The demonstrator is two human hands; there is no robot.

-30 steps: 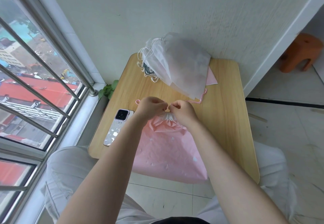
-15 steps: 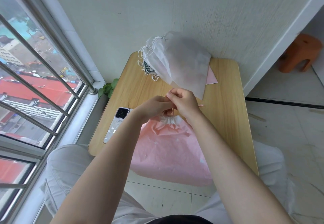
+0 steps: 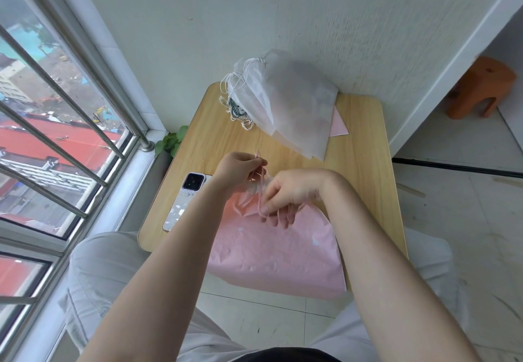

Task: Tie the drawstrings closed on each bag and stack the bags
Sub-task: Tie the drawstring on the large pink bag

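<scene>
1. Since half a second back, the right hand (image 3: pixel 288 192) has dropped from above the gathered neck down onto the front of the pink bag (image 3: pixel 277 251), and the left hand (image 3: pixel 240 167) has gone up and a bit left, so the two hands are apart now instead of bunched together.
2. Left hand: fingers curled, thumb and fingertips pinching a loop of the pink drawstring (image 3: pixel 261 175), with the end poking up just above the knuckles. The cord runs down from that pinch toward the bag's neck.
3. Right hand: fingers curled down over the bag just below the neck, with pink cord strands threaded between them. It looks like a pinch on the cord, but which fingers do the pinching is hard to tell.
4. That pink bag lies flat on the near half of the wooden table (image 3: pixel 365 163), neck gathered and pointing away from the person, bottom edge hanging off the near edge over the person's lap.
5. Further back, a stack of white bags (image 3: pixel 285 101) sits against the wall (image 3: pixel 254 16), their white cords bunched at the left end. A pink corner peeks out under the stack's right side.
6. A phone (image 3: pixel 185 200) lies face down on the table's left side, just beside the left forearm.
7. Off the table: a window with metal bars (image 3: pixel 56 112) to the left, a small green plant (image 3: pixel 171 142) in the corner, an orange stool (image 3: pixel 478 88) on the floor to the right.
</scene>
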